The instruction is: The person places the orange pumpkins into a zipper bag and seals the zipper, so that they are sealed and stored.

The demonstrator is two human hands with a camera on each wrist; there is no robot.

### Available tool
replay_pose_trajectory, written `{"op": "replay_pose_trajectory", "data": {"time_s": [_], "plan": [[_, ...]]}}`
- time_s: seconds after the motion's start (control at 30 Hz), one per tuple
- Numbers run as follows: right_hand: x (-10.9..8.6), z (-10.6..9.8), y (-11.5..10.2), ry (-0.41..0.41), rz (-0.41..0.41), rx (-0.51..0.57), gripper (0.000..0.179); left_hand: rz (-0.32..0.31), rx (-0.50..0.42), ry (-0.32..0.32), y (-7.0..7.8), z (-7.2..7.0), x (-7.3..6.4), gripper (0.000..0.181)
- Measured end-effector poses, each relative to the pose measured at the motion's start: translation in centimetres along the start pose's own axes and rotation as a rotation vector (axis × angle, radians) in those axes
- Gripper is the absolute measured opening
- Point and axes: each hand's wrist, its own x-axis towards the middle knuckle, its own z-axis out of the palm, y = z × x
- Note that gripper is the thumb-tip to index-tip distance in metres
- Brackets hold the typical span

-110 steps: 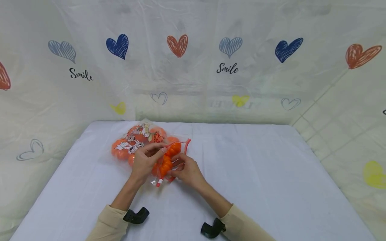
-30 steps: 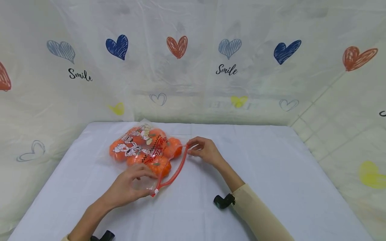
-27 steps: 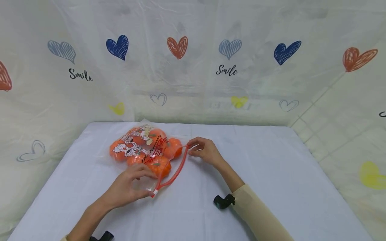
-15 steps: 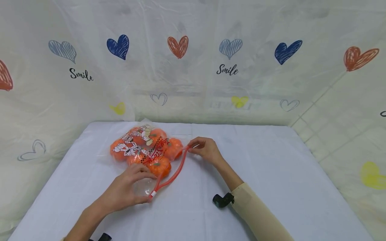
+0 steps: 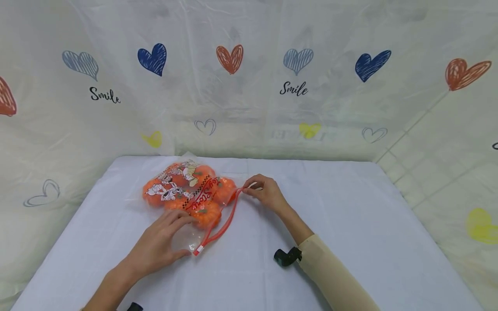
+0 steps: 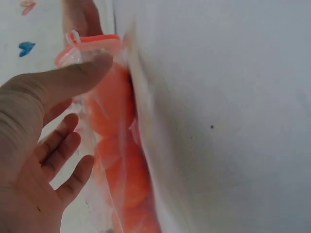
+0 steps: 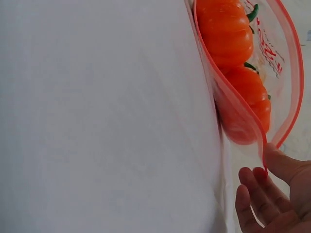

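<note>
A clear zip bag (image 5: 171, 190) printed with cartoon figures and red lettering lies on the table, holding several small orange pumpkins (image 5: 206, 214) with green stems. Its red zip edges (image 7: 295, 63) bow apart in the right wrist view, so the mouth gapes. At the mouth's far corner my right hand (image 5: 268, 194) pinches the red edge between thumb and fingers. My left hand (image 5: 155, 244) is spread beside the near corner, fingers loosely bent and the thumb just short of the white zip slider (image 5: 199, 249). In the left wrist view the thumb overlaps the bag's side.
A white cloth covers the table (image 5: 330, 216). Behind it hangs a pale curtain (image 5: 256, 103) with printed hearts. A black wrist camera (image 5: 287, 257) sits on the right forearm.
Both hands earlier worked close together at the mouth, then moved apart to its two corners. Most recently the left thumb has drawn back from the slider, while the right hand keeps its pinch.
</note>
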Motion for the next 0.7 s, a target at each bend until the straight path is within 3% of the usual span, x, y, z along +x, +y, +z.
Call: {"op": "replay_pose_trajectory", "data": {"time_s": [0.23, 0.43, 0.7], "plan": [[-0.1, -0.4, 0.0, -0.048, -0.022, -0.022, 0.015, 0.006, -0.003, 0.054, -0.5, 0.3, 0.2, 0.06], [-0.1, -1.0, -0.2, -0.095, -0.043, 0.032, 0.032, 0.017, -0.07, 0.08, -1.0, 0.5, 0.3, 0.043], [0.7, -0.8, 0.3, -0.084, -0.085, 0.02, 0.034, 0.051, -0.103, 0.123, -1.5, 0.8, 0.2, 0.037]]}}
